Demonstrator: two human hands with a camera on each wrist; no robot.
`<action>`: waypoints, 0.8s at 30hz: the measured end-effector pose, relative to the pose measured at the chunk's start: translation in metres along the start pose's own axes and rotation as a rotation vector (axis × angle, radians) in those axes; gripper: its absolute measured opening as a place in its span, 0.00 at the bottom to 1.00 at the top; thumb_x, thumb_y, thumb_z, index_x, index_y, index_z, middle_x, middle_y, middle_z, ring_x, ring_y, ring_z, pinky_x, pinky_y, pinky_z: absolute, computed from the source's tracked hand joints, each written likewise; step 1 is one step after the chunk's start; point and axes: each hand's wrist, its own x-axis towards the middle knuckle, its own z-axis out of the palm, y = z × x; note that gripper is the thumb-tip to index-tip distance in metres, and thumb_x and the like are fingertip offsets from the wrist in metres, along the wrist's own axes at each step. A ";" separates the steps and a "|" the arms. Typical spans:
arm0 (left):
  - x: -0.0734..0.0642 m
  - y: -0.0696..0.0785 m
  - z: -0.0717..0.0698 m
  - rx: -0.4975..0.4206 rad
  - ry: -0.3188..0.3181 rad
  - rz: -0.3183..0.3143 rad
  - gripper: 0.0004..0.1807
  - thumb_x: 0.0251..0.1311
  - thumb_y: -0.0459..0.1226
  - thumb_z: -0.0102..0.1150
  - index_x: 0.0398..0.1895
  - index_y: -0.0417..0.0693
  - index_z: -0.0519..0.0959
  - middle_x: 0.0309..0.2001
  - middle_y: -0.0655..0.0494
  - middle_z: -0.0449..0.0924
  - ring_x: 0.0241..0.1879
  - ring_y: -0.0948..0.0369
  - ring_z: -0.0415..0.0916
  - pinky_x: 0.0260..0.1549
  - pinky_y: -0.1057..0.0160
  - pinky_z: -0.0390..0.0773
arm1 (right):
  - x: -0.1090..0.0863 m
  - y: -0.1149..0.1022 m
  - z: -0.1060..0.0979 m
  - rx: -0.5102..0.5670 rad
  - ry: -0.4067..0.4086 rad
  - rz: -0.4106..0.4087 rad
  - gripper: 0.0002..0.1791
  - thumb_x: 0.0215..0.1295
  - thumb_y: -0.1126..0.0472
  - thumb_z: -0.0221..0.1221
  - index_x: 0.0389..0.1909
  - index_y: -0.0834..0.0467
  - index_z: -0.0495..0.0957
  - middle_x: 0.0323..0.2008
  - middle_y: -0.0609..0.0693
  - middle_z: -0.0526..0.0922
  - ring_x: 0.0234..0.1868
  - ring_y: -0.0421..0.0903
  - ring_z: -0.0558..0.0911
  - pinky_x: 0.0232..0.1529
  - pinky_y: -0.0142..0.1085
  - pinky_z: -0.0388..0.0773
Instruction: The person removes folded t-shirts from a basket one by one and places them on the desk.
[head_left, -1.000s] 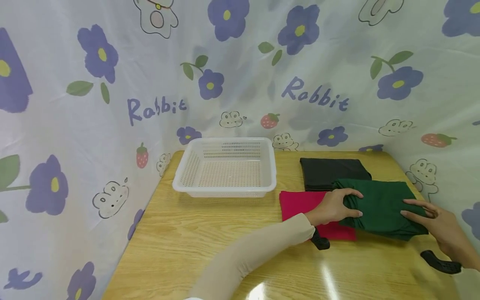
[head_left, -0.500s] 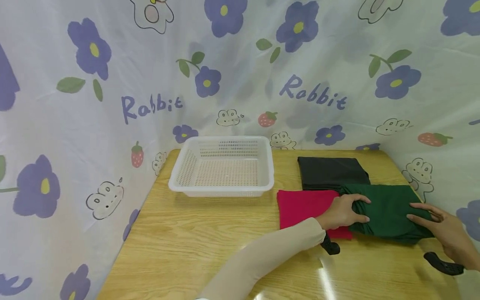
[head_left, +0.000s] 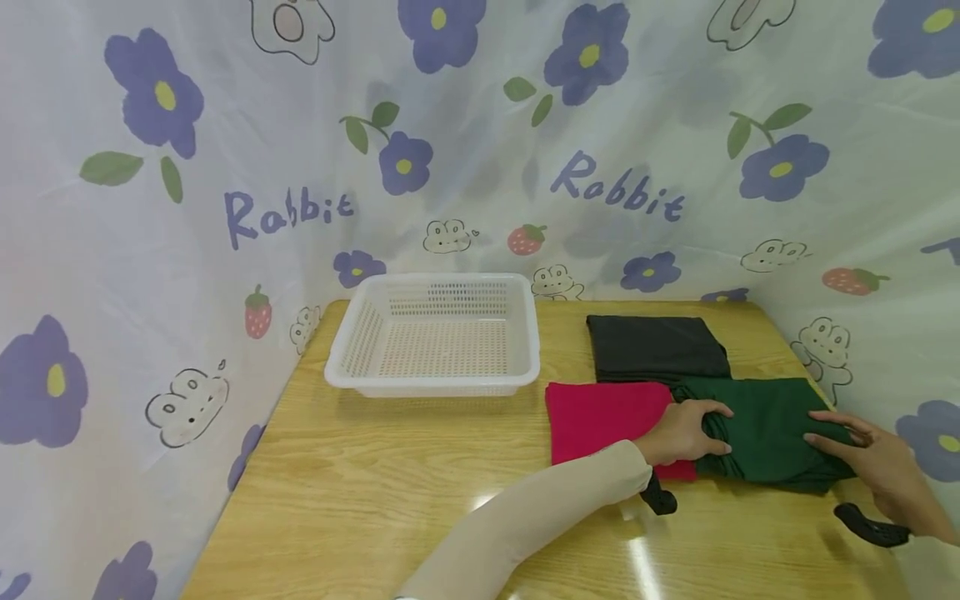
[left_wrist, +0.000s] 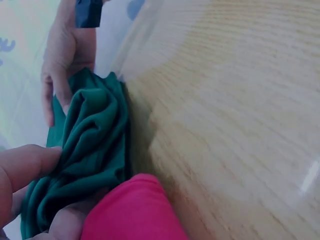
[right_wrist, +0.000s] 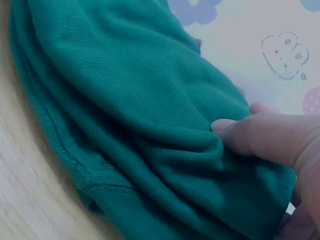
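A green folded garment [head_left: 772, 425] lies at the right end of the table in the head view, with bunched folds along its left end. My left hand [head_left: 686, 431] pinches that end, and the left wrist view shows its thumb on top and fingers underneath. The right hand [head_left: 873, 458] grips the opposite end; in the right wrist view its thumb [right_wrist: 260, 132] presses on the cloth and the other fingers are mostly hidden. Directly left of the green garment is a red folded cloth [head_left: 600, 417], partly covered by my left hand and forearm. A black folded cloth [head_left: 656, 346] lies behind both.
A white perforated plastic basket [head_left: 432, 382] stands at the back, left of the cloths. Bare wood shows on the table [head_left: 375, 483] in front of it. Printed curtain [head_left: 480, 167] closes off the back and sides. Each wrist carries a black strap.
Both hands have brought the green garment slightly down and to the right, away from the black cloth and off part of the red one. The head view has also shifted a little.
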 end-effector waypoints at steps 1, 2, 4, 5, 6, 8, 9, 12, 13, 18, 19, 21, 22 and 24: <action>0.000 -0.001 0.000 0.009 -0.004 0.000 0.26 0.61 0.39 0.74 0.62 0.67 0.81 0.54 0.72 0.76 0.19 0.67 0.67 0.22 0.72 0.72 | 0.001 0.000 0.000 0.010 -0.006 0.005 0.35 0.73 0.39 0.60 0.77 0.43 0.66 0.79 0.68 0.27 0.72 0.84 0.36 0.61 0.80 0.44; 0.001 -0.001 0.000 0.021 -0.009 -0.002 0.26 0.62 0.39 0.74 0.63 0.66 0.80 0.54 0.71 0.76 0.20 0.67 0.67 0.23 0.72 0.72 | 0.001 -0.001 0.000 0.022 -0.012 0.011 0.35 0.73 0.39 0.60 0.77 0.42 0.66 0.79 0.68 0.27 0.72 0.84 0.36 0.61 0.80 0.43; 0.002 -0.002 -0.001 0.044 -0.022 -0.012 0.27 0.63 0.39 0.73 0.65 0.66 0.80 0.52 0.71 0.77 0.21 0.68 0.66 0.22 0.73 0.71 | 0.002 0.000 0.000 0.030 -0.024 0.018 0.35 0.72 0.39 0.61 0.77 0.42 0.66 0.78 0.69 0.27 0.72 0.83 0.35 0.62 0.79 0.43; 0.003 -0.003 -0.001 0.050 -0.034 -0.021 0.27 0.64 0.39 0.72 0.66 0.67 0.79 0.46 0.69 0.79 0.20 0.68 0.65 0.21 0.73 0.70 | 0.002 0.000 0.000 0.025 -0.025 0.021 0.35 0.72 0.39 0.61 0.76 0.42 0.66 0.78 0.70 0.27 0.72 0.84 0.36 0.62 0.79 0.44; 0.003 -0.003 -0.001 0.051 -0.047 -0.033 0.27 0.65 0.40 0.71 0.67 0.67 0.78 0.38 0.68 0.79 0.16 0.67 0.63 0.19 0.72 0.68 | 0.003 0.001 0.000 0.023 -0.026 0.021 0.35 0.72 0.39 0.61 0.76 0.42 0.67 0.78 0.70 0.27 0.72 0.84 0.36 0.62 0.79 0.44; 0.005 -0.004 -0.001 0.058 -0.066 -0.054 0.28 0.67 0.40 0.69 0.69 0.68 0.76 0.24 0.65 0.74 0.12 0.66 0.57 0.15 0.72 0.63 | 0.004 0.001 0.000 0.010 -0.024 0.017 0.36 0.72 0.38 0.61 0.76 0.44 0.67 0.78 0.69 0.25 0.72 0.84 0.38 0.61 0.79 0.45; 0.005 -0.004 -0.002 0.058 -0.074 -0.064 0.29 0.67 0.40 0.68 0.70 0.69 0.75 0.17 0.64 0.69 0.10 0.66 0.54 0.13 0.71 0.61 | 0.005 0.002 0.001 -0.006 -0.020 0.014 0.37 0.71 0.37 0.61 0.76 0.45 0.67 0.78 0.69 0.25 0.71 0.84 0.39 0.61 0.80 0.46; 0.005 -0.004 -0.001 0.056 -0.085 -0.088 0.30 0.68 0.40 0.68 0.72 0.70 0.73 0.09 0.62 0.57 0.08 0.65 0.48 0.12 0.71 0.58 | 0.006 0.005 0.002 -0.005 -0.010 0.011 0.37 0.70 0.36 0.61 0.76 0.46 0.67 0.79 0.69 0.25 0.71 0.85 0.40 0.60 0.80 0.47; 0.006 -0.003 -0.001 0.060 -0.088 -0.092 0.31 0.68 0.40 0.67 0.72 0.70 0.73 0.08 0.62 0.56 0.08 0.65 0.47 0.12 0.71 0.58 | 0.006 0.006 0.002 0.000 -0.008 0.014 0.38 0.70 0.36 0.61 0.76 0.47 0.67 0.79 0.68 0.25 0.71 0.85 0.40 0.60 0.80 0.47; 0.005 -0.002 0.000 0.053 -0.095 -0.113 0.32 0.69 0.40 0.67 0.74 0.71 0.71 0.08 0.62 0.54 0.08 0.64 0.46 0.11 0.70 0.56 | 0.005 0.006 0.003 0.016 -0.004 0.041 0.38 0.70 0.37 0.62 0.77 0.46 0.67 0.79 0.68 0.26 0.72 0.84 0.39 0.61 0.79 0.48; 0.005 -0.002 0.001 0.053 -0.096 -0.116 0.32 0.69 0.40 0.67 0.74 0.71 0.71 0.08 0.62 0.54 0.08 0.64 0.46 0.11 0.70 0.56 | 0.004 0.006 0.003 0.016 -0.004 0.046 0.38 0.71 0.37 0.62 0.77 0.46 0.66 0.79 0.68 0.26 0.72 0.84 0.40 0.61 0.79 0.48; 0.005 -0.002 0.002 0.054 -0.100 -0.119 0.32 0.69 0.40 0.66 0.74 0.71 0.70 0.08 0.61 0.54 0.09 0.64 0.45 0.11 0.70 0.55 | 0.004 0.005 0.004 0.022 0.002 0.053 0.37 0.71 0.38 0.62 0.77 0.45 0.67 0.79 0.68 0.26 0.73 0.83 0.40 0.63 0.78 0.49; 0.006 -0.002 0.002 0.053 -0.104 -0.122 0.32 0.69 0.40 0.66 0.74 0.71 0.70 0.08 0.62 0.53 0.09 0.64 0.45 0.12 0.70 0.55 | 0.004 0.005 0.004 0.027 0.006 0.051 0.37 0.71 0.38 0.62 0.76 0.45 0.67 0.79 0.67 0.26 0.73 0.83 0.40 0.63 0.77 0.48; 0.007 -0.001 0.002 0.039 -0.117 -0.128 0.32 0.69 0.40 0.66 0.74 0.71 0.70 0.08 0.61 0.54 0.09 0.64 0.44 0.12 0.69 0.55 | 0.004 0.006 0.004 0.032 0.014 0.043 0.37 0.71 0.39 0.62 0.76 0.46 0.67 0.79 0.66 0.26 0.73 0.82 0.40 0.63 0.78 0.48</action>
